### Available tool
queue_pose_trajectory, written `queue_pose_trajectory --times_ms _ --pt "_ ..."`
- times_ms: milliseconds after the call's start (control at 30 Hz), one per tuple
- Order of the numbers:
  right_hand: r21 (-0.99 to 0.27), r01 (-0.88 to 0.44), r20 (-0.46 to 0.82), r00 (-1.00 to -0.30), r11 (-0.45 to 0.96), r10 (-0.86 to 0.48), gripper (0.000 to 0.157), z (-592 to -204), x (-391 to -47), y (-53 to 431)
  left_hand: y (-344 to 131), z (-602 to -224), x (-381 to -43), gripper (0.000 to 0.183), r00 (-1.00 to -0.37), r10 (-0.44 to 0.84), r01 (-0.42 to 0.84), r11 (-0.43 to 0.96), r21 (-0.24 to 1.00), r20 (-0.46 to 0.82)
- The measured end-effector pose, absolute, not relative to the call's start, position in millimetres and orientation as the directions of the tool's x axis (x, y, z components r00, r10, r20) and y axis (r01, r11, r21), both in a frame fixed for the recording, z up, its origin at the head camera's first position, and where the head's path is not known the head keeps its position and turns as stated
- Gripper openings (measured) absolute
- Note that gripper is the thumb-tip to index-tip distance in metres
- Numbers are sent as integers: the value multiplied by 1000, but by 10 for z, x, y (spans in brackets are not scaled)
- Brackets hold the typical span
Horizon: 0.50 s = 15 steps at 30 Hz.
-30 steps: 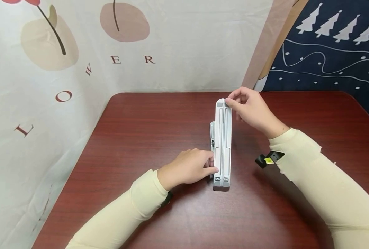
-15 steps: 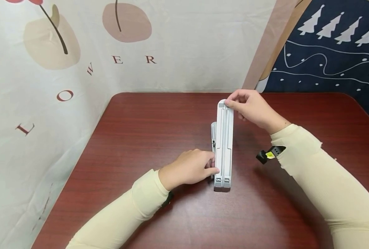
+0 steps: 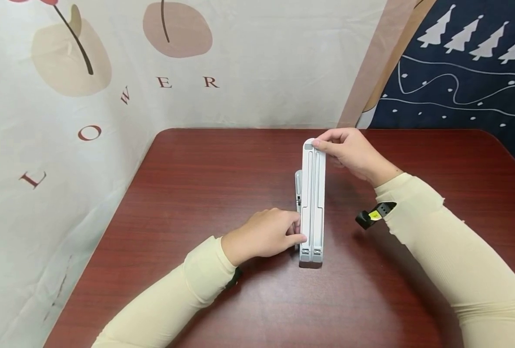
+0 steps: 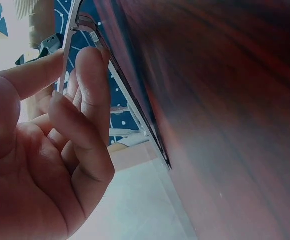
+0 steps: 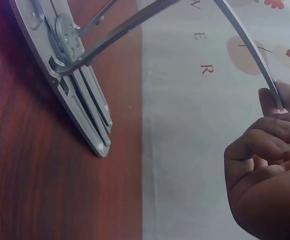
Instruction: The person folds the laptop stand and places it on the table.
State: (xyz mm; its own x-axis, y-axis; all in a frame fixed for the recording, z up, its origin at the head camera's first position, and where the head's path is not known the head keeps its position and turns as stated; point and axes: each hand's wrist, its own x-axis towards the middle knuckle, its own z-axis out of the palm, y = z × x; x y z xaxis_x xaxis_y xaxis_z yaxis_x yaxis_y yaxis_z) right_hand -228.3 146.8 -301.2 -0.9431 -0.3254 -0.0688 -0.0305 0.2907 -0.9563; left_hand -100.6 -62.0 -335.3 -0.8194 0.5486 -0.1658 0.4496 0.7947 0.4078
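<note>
A silver folding laptop stand, narrow and folded sideways, stands on the table with its upper arms raised. Its base lies on the tabletop in the right wrist view, and hinged struts rise from it. My right hand pinches the far, raised tip of the upper arms between thumb and fingers. Near the lower end, my left hand holds the stand's left side, its thumb on the face of an arm. In the left wrist view the left fingers are bent beside the thin arm edge; their full contact is partly hidden.
The dark red wooden table has rounded far corners. A pale printed cloth hangs behind and to the left, a navy cloth at the right. A black wrist strap shows under the right sleeve.
The stand's raised end has shifted very slightly right in the head view, and my right hand has dipped a little with it. My left hand has stayed in place.
</note>
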Motion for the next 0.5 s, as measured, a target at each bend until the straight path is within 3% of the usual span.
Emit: queue_pose_trajectory --times_ms 233,500 --pt "-979 -31 -35 -950 203 -309 31 -3027 -2250 1430 -617 -3328 -1002 24 -822 551 472 800 369 -144" --pt "-985 -15 -39 -949 170 -313 29 -3043 -2239 1385 -580 -3322 -985 40 -863 492 435 838 328 -114"
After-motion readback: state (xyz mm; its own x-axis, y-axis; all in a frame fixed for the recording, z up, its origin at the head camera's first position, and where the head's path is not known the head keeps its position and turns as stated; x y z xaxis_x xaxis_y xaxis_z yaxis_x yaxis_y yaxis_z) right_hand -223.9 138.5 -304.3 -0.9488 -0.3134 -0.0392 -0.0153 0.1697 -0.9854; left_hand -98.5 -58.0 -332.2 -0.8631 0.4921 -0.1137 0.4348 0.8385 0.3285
